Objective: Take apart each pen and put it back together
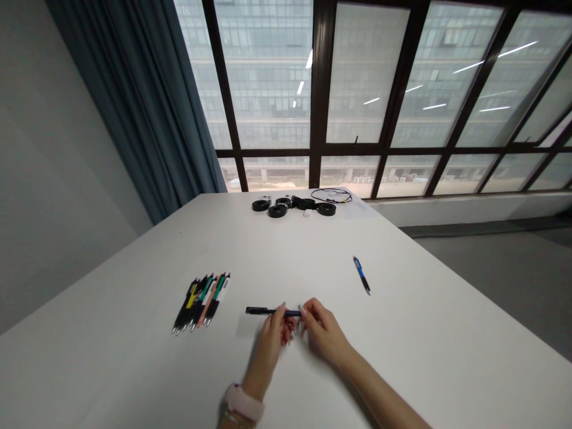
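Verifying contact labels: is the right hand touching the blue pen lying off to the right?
Apart. The head view shows bare white tabletop plainly between the right hand and the blue pen.

You get daylight through the tall windows (268, 89), white streaks of shine there, and soft shadows on the white table (286, 253).

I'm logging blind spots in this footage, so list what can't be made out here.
Head view, all:
1. Right end of the dark pen: hidden by the fingers of the right hand.
2. Exact count in the bunch of pens: they overlap one another.
3. Any lettering on the blue pen: too small.
4. Details of the round black objects at the far end: too small.
5. The rest of the right forearm: cut off by the bottom edge.
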`<state>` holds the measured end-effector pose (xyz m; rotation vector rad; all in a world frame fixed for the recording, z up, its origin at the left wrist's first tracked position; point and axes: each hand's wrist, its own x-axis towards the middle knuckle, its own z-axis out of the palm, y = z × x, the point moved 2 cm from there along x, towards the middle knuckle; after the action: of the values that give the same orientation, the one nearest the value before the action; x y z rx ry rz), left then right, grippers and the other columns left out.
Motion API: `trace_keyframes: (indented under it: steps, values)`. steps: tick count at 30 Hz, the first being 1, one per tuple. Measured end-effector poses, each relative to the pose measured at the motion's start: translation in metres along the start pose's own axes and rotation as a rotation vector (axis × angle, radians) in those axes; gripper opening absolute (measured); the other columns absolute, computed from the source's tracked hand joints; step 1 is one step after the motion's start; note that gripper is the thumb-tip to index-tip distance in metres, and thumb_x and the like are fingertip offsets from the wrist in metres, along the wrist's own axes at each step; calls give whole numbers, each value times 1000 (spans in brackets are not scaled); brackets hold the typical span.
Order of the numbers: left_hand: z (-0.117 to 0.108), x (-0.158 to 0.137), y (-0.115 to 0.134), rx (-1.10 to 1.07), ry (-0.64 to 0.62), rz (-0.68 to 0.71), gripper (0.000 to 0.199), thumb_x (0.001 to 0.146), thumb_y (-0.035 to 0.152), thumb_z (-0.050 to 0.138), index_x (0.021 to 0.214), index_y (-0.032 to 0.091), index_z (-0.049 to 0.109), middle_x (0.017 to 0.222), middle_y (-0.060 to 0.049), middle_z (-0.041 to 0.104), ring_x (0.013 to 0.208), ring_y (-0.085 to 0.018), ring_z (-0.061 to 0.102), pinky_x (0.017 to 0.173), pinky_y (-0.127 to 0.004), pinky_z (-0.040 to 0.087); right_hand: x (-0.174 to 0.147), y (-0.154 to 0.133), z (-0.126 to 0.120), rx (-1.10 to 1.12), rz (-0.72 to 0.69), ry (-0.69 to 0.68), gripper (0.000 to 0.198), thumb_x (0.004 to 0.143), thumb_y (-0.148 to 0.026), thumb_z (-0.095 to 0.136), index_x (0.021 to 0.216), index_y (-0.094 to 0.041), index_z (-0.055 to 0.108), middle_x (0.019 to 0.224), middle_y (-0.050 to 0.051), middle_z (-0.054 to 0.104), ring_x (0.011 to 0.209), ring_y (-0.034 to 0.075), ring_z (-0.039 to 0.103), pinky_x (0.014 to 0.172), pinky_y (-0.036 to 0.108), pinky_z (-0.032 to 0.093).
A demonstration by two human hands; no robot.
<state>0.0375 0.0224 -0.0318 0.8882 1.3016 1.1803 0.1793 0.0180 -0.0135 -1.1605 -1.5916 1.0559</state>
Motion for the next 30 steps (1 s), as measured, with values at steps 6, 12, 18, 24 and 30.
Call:
trace_keyframes:
  steps: [6,12,18,24,30]
  values:
    - [1,-1,-3,19,-26,51,52,76,67,54,54,20,57,46,0,50,39,-10,40,43,-23,30,2,2,1,-62,-6,-15,58,96,-69,32,65,-22,48,64,-1,53,64,16,51,66,28,40]
    - [-2,2,-5,29,-8,39,53,79,67,51,56,20,57,45,0,50,40,-10,40,44,-24,29,1,1,2,-2,11,-16,51,96,-67,37,74,-22,50,67,-1,56,66,16,52,66,27,41]
    - [-1,2,-5,22,-23,32,54,79,68,50,55,20,56,45,1,49,39,-10,39,43,-23,27,1,-2,1,-61,-15,-8,56,95,-71,35,69,-23,49,66,-1,57,66,16,53,66,28,41]
    - [0,2,-6,19,-35,18,55,76,69,53,54,19,56,45,0,49,38,-9,39,42,-24,27,2,-2,3,-6,-1,-23,59,95,-71,34,67,-22,50,63,-1,57,63,15,54,65,28,41]
    - [-5,0,9,-75,32,40,62,78,69,58,112,18,65,72,-2,68,39,-7,43,38,-19,24,3,7,1,13,2,42,54,95,-69,36,70,-23,51,65,0,58,64,16,55,65,28,41]
